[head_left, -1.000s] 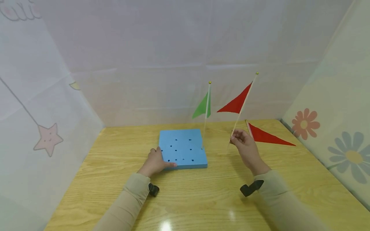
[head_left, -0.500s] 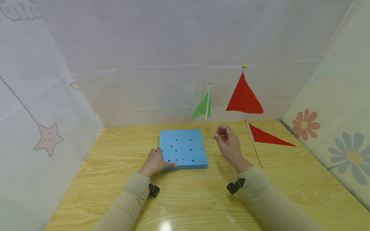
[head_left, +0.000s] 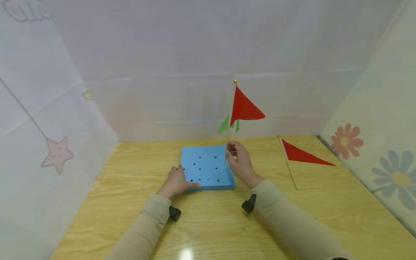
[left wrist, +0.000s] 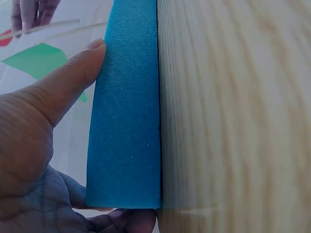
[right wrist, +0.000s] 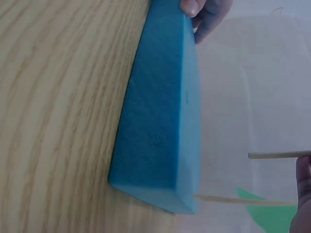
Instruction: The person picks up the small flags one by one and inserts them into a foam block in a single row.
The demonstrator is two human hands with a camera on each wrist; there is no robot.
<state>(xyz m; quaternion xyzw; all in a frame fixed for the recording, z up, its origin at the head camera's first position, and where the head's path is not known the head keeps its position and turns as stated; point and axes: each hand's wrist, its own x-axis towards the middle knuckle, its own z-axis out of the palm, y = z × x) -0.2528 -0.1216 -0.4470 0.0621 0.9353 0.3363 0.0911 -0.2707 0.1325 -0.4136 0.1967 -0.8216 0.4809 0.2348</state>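
A blue foam board (head_left: 206,162) with several small holes lies flat on the table. My left hand (head_left: 176,183) grips its near left corner, thumb along the front edge and fingers at the left side. Above the board's right part, my right hand (head_left: 241,162) pinches the stick of a red pennant flag (head_left: 243,106), held nearly upright. The stick's lower end (right wrist: 272,155) hangs free of the board in the right wrist view. A green flag (head_left: 224,125) stands in a hole near the right edge, partly hidden behind the red one.
Another red flag (head_left: 302,156) lies on the wooden table (head_left: 208,224) to the right, its stick pointing toward me. A pale cloth wall (head_left: 169,108) closes off the back, with printed cloth walls on both sides.
My right hand has carried the red flag leftward from beside the board to over its right part, and the flag has turned more upright. My left hand has stayed on the board.
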